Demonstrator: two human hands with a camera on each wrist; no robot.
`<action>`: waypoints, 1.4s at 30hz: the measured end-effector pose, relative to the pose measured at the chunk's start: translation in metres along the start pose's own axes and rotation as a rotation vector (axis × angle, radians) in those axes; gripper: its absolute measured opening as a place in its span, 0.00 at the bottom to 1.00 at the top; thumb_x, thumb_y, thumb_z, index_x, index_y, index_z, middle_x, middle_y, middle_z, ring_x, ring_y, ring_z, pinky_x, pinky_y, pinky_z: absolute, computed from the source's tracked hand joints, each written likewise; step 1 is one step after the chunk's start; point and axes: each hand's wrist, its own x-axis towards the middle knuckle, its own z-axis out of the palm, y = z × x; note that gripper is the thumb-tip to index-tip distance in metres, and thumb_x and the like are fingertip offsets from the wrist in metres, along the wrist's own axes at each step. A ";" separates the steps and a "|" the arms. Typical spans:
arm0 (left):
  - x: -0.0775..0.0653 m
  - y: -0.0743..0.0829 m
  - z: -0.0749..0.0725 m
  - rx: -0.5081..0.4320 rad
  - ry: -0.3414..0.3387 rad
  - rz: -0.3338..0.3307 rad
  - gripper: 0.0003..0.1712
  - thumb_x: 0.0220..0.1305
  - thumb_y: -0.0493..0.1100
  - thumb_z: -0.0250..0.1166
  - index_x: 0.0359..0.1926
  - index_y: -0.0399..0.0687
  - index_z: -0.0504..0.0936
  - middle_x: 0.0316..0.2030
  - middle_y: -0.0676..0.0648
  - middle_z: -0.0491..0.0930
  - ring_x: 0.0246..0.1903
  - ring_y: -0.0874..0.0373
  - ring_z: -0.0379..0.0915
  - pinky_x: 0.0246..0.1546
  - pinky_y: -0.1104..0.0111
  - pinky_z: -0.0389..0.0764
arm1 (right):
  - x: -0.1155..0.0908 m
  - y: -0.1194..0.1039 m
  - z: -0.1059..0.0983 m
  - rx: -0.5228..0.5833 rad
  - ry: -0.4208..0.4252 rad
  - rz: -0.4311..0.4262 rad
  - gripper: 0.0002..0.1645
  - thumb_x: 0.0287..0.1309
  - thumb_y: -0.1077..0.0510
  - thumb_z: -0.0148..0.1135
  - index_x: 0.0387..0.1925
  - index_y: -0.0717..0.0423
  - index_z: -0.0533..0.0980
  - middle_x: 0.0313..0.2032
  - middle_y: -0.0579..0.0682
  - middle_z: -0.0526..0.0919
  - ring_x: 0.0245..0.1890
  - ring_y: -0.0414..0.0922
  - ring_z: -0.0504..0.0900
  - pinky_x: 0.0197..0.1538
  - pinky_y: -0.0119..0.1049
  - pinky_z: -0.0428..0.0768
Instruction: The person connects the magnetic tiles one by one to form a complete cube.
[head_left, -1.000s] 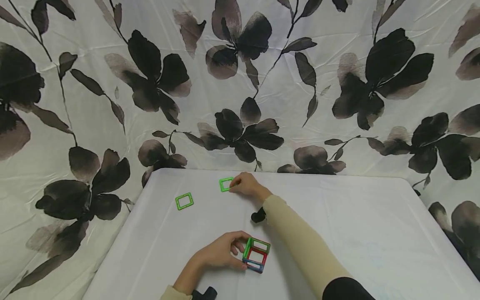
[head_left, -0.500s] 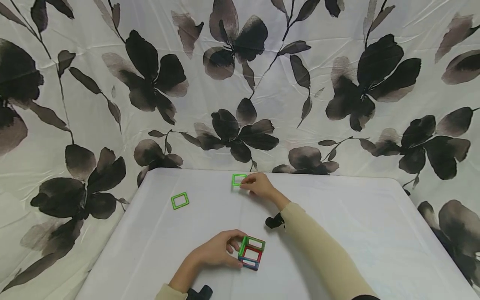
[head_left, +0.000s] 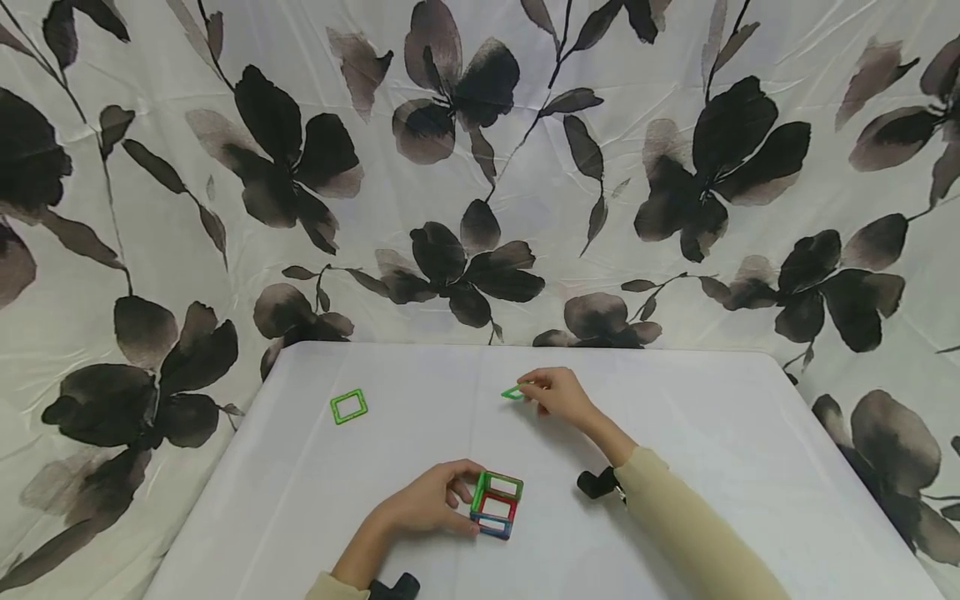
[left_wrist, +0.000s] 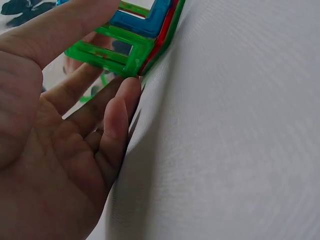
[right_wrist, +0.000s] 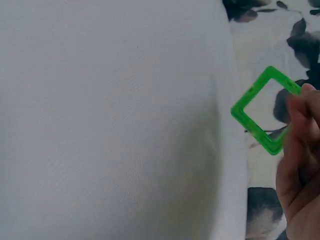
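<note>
My left hand point(head_left: 423, 502) holds a small open box of magnetic tiles point(head_left: 476, 493) near the front middle of the table, thumb on one side and fingers on the other. Its frames are green, red and blue; in the left wrist view a blue tile point(left_wrist: 134, 26) and a green tile point(left_wrist: 100, 58) show beside the thumb. Further back, my right hand point(head_left: 558, 394) pinches a loose green square magnetic tile by one edge. In the right wrist view this green tile point(right_wrist: 255, 91) is an open frame, raised off the white cloth, its far corner hidden by the fingers.
Another green square tile point(head_left: 335, 412) lies flat toward the left back of the white table point(head_left: 675, 467). Behind the table's far edge hangs a floral curtain point(head_left: 570, 192). Dark camera mounts sit at both wrists.
My right hand has carried the green tile away from the back edge, rightward and nearer, and tilted it almost edge-on. The left hand stays on the tile box; the head view has shifted slightly.
</note>
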 end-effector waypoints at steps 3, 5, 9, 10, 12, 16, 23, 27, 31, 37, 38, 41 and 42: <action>0.000 -0.002 0.004 0.006 0.013 -0.006 0.37 0.44 0.44 0.81 0.58 0.55 0.75 0.48 0.56 0.76 0.39 0.56 0.75 0.38 0.67 0.76 | -0.017 -0.003 -0.006 -0.127 0.055 -0.057 0.09 0.60 0.55 0.68 0.39 0.54 0.86 0.25 0.42 0.82 0.21 0.39 0.73 0.26 0.33 0.73; 0.000 -0.002 0.006 0.013 0.032 -0.005 0.37 0.44 0.44 0.81 0.57 0.55 0.75 0.49 0.56 0.76 0.38 0.56 0.76 0.38 0.67 0.76 | -0.028 -0.007 -0.010 -0.183 0.089 -0.083 0.07 0.58 0.54 0.70 0.36 0.51 0.87 0.26 0.39 0.81 0.24 0.38 0.73 0.28 0.33 0.72; 0.000 0.001 0.007 0.027 0.068 -0.011 0.38 0.43 0.45 0.81 0.57 0.55 0.75 0.49 0.56 0.75 0.38 0.56 0.76 0.37 0.67 0.76 | -0.047 -0.019 -0.016 -0.171 0.124 -0.075 0.04 0.56 0.58 0.71 0.34 0.52 0.86 0.28 0.40 0.82 0.21 0.39 0.75 0.25 0.34 0.75; 0.000 0.002 0.007 0.029 0.073 -0.010 0.38 0.43 0.45 0.81 0.57 0.54 0.75 0.49 0.55 0.75 0.38 0.56 0.76 0.36 0.67 0.76 | -0.052 -0.022 -0.016 -0.152 0.135 -0.062 0.03 0.56 0.59 0.70 0.34 0.54 0.86 0.28 0.42 0.82 0.20 0.39 0.76 0.23 0.34 0.76; -0.001 0.003 0.006 0.035 0.086 -0.011 0.39 0.42 0.45 0.81 0.57 0.53 0.74 0.50 0.55 0.75 0.37 0.56 0.76 0.35 0.67 0.77 | -0.062 -0.026 -0.016 -0.107 0.149 -0.031 0.03 0.56 0.61 0.70 0.34 0.56 0.85 0.28 0.44 0.82 0.19 0.41 0.77 0.21 0.35 0.77; -0.002 0.004 0.004 0.043 0.108 -0.022 0.39 0.41 0.44 0.81 0.56 0.52 0.74 0.49 0.53 0.75 0.36 0.55 0.75 0.32 0.68 0.76 | -0.079 -0.029 -0.011 -0.032 0.147 0.020 0.05 0.57 0.64 0.67 0.35 0.60 0.84 0.27 0.47 0.83 0.20 0.43 0.80 0.22 0.35 0.79; 0.003 0.004 0.006 0.059 0.115 -0.006 0.40 0.42 0.46 0.81 0.58 0.50 0.74 0.50 0.53 0.75 0.35 0.56 0.76 0.33 0.67 0.76 | -0.107 -0.033 -0.007 0.008 0.194 0.103 0.04 0.55 0.65 0.68 0.34 0.61 0.84 0.26 0.50 0.84 0.19 0.44 0.81 0.23 0.35 0.80; 0.007 0.004 0.007 0.074 0.122 -0.001 0.41 0.42 0.47 0.81 0.59 0.50 0.73 0.50 0.55 0.75 0.35 0.57 0.76 0.36 0.68 0.75 | -0.118 -0.034 -0.007 0.044 0.213 0.140 0.04 0.56 0.64 0.67 0.34 0.61 0.84 0.26 0.53 0.84 0.18 0.45 0.80 0.23 0.36 0.79; 0.009 0.006 0.006 0.071 0.117 0.004 0.40 0.44 0.48 0.81 0.59 0.51 0.73 0.50 0.53 0.76 0.34 0.58 0.76 0.36 0.67 0.75 | -0.125 -0.032 -0.004 0.134 0.228 0.175 0.06 0.56 0.64 0.68 0.35 0.64 0.83 0.25 0.56 0.84 0.20 0.46 0.81 0.26 0.35 0.80; 0.015 0.009 0.007 0.055 0.102 -0.007 0.40 0.45 0.48 0.80 0.59 0.51 0.73 0.52 0.52 0.76 0.32 0.58 0.79 0.35 0.66 0.76 | -0.135 -0.032 0.006 0.278 0.235 0.195 0.09 0.57 0.67 0.67 0.39 0.67 0.81 0.31 0.64 0.83 0.24 0.50 0.83 0.29 0.37 0.82; 0.016 0.010 0.007 0.056 0.104 -0.010 0.40 0.45 0.47 0.80 0.59 0.51 0.73 0.52 0.52 0.75 0.31 0.58 0.79 0.35 0.66 0.76 | -0.136 -0.032 0.008 0.299 0.233 0.199 0.10 0.56 0.68 0.67 0.40 0.68 0.80 0.33 0.64 0.83 0.25 0.50 0.83 0.29 0.38 0.82; 0.018 0.010 0.007 0.059 0.112 -0.016 0.40 0.45 0.47 0.80 0.59 0.51 0.73 0.51 0.52 0.75 0.30 0.58 0.79 0.34 0.66 0.76 | -0.138 -0.035 0.014 0.355 0.234 0.217 0.13 0.55 0.69 0.67 0.43 0.70 0.79 0.33 0.63 0.83 0.26 0.50 0.84 0.30 0.39 0.82; 0.019 0.010 0.007 0.060 0.114 -0.016 0.40 0.45 0.46 0.80 0.59 0.51 0.73 0.51 0.53 0.75 0.30 0.57 0.79 0.34 0.66 0.76 | -0.138 -0.035 0.016 0.363 0.236 0.229 0.14 0.55 0.69 0.68 0.44 0.69 0.79 0.33 0.62 0.83 0.26 0.49 0.84 0.30 0.39 0.82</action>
